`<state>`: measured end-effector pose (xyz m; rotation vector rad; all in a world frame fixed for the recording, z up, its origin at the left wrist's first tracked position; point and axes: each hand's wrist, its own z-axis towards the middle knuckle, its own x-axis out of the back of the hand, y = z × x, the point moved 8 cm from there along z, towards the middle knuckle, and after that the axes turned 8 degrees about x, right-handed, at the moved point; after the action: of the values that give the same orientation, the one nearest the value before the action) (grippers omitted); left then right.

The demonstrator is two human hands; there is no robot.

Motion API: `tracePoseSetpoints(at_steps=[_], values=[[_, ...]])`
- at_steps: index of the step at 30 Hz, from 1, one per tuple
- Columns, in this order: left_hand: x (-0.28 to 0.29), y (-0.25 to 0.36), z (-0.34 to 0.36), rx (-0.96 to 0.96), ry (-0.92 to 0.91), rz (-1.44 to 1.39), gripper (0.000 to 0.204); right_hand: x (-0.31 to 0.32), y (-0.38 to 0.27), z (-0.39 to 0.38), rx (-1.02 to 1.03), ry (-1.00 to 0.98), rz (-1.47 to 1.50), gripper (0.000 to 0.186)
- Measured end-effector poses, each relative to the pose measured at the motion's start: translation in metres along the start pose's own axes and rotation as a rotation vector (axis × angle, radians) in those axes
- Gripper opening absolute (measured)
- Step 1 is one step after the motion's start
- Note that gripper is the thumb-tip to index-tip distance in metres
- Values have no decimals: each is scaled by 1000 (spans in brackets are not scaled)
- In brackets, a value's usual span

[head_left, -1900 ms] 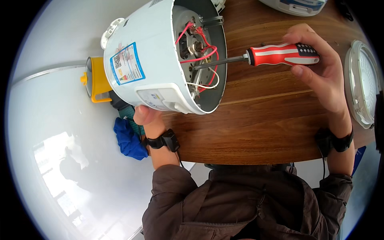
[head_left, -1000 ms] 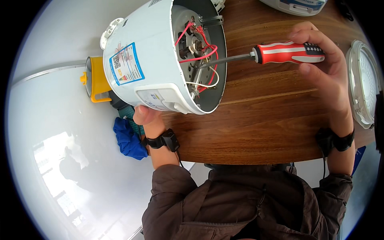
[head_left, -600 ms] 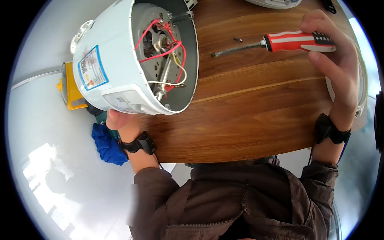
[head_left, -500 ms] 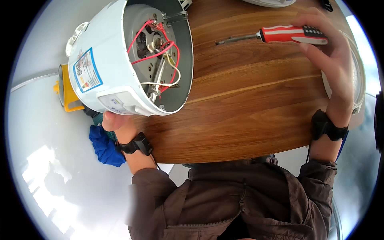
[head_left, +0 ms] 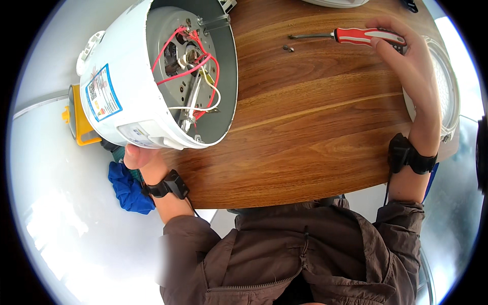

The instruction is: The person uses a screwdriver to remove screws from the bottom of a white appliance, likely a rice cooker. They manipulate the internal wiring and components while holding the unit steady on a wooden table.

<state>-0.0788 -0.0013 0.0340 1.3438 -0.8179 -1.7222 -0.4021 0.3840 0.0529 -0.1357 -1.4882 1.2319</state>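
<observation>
A white rice cooker body (head_left: 109, 84) lies tilted on its side at the upper left. Its open underside faces right, showing red and white wires (head_left: 216, 76) over a grey metal base. My left hand (head_left: 141, 158) supports it from below; the thumb shows at the lower wall, while the other fingers are hidden behind it. In my right hand (head_left: 406, 56) is a red and grey screwdriver (head_left: 358, 36), its shaft pointing left above the wooden table. Next to the shaft lie a few small dark screws (head_left: 288, 48).
A round, pale cover (head_left: 447, 91) lies at the table's right edge, partly behind my right forearm. Another white part (head_left: 338, 2) is cut off at the top. Left of the wooden table (head_left: 305, 152) are a yellow object (head_left: 84, 119) and a blue cloth (head_left: 128, 188).
My right hand has lifted the screwdriver up and away, its tip shifting right. The small screws now show plainly on the table. The cooker sits slightly farther left in view.
</observation>
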Motion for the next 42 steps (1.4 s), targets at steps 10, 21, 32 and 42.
tracePoseSetpoints(at_steps=[10, 21, 32, 42], values=[[-12, 0, 16, -8, -60, 4, 82, 2, -5, -4, 0, -183, -343, 29], [13, 1, -5, -18, 38, -9, 79, -39, -40, -25, 179, -422, -478, 26], [29, -4, -18, -19, 44, -53, 78, -46, -49, -24, 295, -249, -532, 41], [28, -8, -10, -22, 44, -35, 78, -86, -52, -2, 448, -88, -267, 28]])
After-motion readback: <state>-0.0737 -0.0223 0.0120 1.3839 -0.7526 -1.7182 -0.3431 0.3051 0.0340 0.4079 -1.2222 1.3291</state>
